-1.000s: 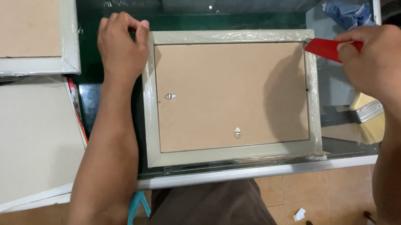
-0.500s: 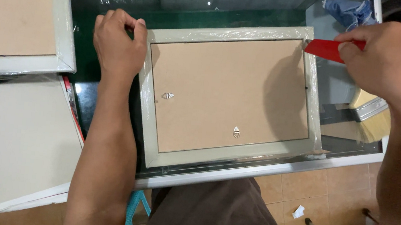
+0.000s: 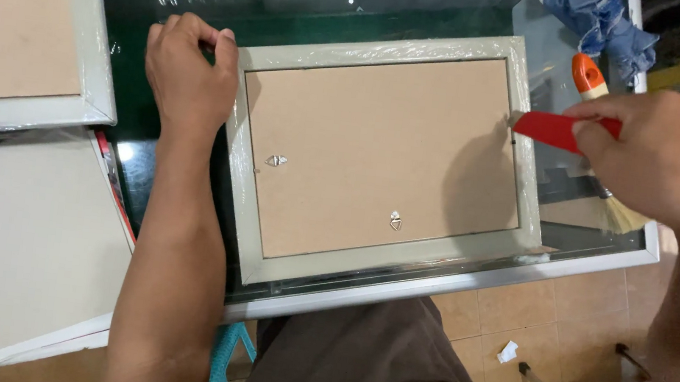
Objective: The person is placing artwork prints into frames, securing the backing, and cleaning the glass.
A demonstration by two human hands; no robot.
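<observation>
Red plastic shows between the fingers of the right hand [image 3: 668, 156], which is closed firmly round a flat red tool [image 3: 554, 128] whose tip touches the inner edge of the right rail of the picture frame [image 3: 387, 154]. Half a second ago that tip sat up at the frame's top right corner; now it is lower along the rail, which reads as the work running down that side. The left hand [image 3: 191, 76] is curled over the top left corner of the frame, fingers bent and gripping the rail, much as it was a moment ago. The frame lies face down on the dark glass table [image 3: 588, 258], its pale grey-green rails wrapped in clear film and its brown backing board [image 3: 379, 148] showing two small metal hangers [image 3: 395, 220]. Just behind the right hand lies a paintbrush [image 3: 589, 77] with an orange handle end, its pale bristles poking out below the hand. A crumpled blue cloth [image 3: 602, 25] sits at the far right corner of the table, and a second frame [image 3: 94, 61] lies to the left, cut off by the picture's edge. The tool's working end is too small to make out, so I cannot tell whether it is a blade or a scraper, and most of its handle and the brush's middle are hidden by the hand.
</observation>
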